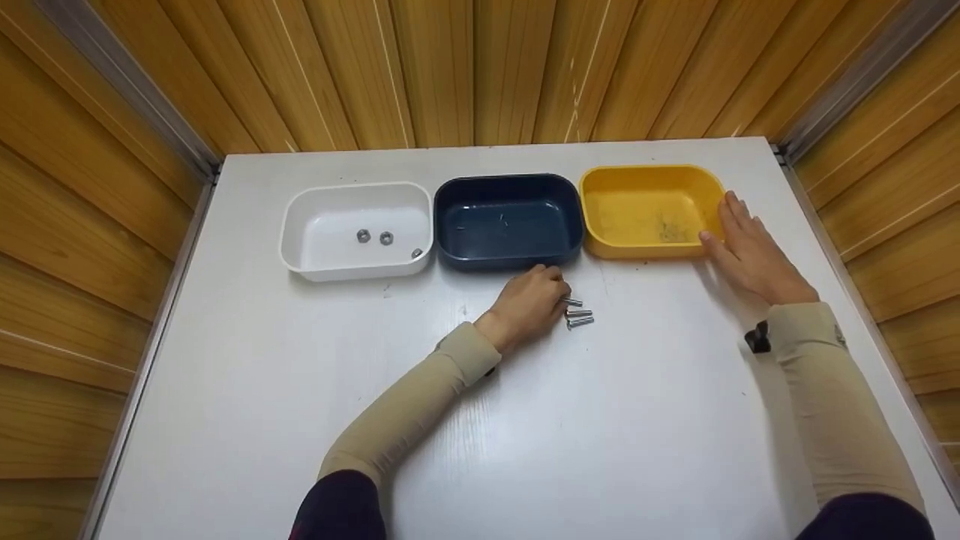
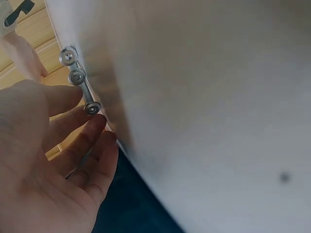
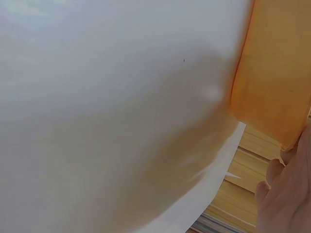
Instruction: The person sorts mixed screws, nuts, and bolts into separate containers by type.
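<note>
In the head view my left hand is at the table in front of the dark blue box, palm side down. Its thumb and fingertips pinch the head end of a silver bolt, the nearest of three. The other two bolts lie side by side just toward me, their round heads turned to the hand. Over on the right, my right hand rests its extended fingers against the right end of the yellow box. In the right wrist view those fingers touch the box's outer wall.
Left of the yellow box stand the dark blue box and a white box in a row. Three nuts lie in the white one. Wood-patterned walls border the white table at the back and sides.
</note>
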`<state>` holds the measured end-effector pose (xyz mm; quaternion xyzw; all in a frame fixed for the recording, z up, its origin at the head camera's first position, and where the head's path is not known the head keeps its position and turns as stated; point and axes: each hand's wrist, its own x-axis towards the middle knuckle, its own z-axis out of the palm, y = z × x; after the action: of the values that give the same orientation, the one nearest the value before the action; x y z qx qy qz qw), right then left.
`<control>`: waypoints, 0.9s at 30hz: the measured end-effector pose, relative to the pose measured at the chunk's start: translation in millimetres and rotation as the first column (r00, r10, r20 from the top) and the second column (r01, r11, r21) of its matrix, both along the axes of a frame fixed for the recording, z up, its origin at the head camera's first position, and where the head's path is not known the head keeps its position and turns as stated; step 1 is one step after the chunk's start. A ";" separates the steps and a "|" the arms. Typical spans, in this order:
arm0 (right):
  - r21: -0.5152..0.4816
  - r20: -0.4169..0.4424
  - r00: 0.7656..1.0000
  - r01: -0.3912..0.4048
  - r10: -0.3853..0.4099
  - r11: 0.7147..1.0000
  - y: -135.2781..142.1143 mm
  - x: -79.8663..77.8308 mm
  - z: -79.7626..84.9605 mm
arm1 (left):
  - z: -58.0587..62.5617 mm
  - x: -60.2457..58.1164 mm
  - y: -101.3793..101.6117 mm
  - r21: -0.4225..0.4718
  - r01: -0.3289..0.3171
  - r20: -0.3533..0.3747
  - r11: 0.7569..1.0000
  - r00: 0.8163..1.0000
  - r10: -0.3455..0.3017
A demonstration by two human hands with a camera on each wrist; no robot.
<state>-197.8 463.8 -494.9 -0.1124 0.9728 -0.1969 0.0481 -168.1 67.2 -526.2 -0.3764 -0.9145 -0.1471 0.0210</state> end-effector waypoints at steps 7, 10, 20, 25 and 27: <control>-0.017 -0.008 1.000 -0.012 0.011 1.000 -0.9 0.3 0.4 | -0.1 -5.0 1.7 0.029 -0.016 0.036 0.999 0.999 0.015; -0.031 -0.015 1.000 -0.016 0.015 0.999 -0.6 0.7 0.7 | -1.5 -7.7 2.2 0.055 -0.011 0.046 0.998 0.999 0.008; -0.016 0.036 0.999 0.003 -0.002 1.000 -2.2 -0.7 0.5 | -1.3 -7.7 2.2 0.079 0.001 0.045 0.997 0.999 -0.004; 0.006 0.052 0.999 0.005 -0.005 1.000 -1.9 0.1 2.7 | 2.0 -5.8 4.4 0.105 0.000 0.017 0.994 1.000 -0.002; 0.016 0.064 0.998 0.003 -0.004 1.000 -2.1 -0.3 4.1 | 4.0 -5.2 5.8 0.120 0.001 0.007 0.993 1.000 -0.002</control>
<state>-198.1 461.7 -490.8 -0.1042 0.9724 -0.1928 0.0796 -173.2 72.9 -522.2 -0.3745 -0.9038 -0.2030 0.0402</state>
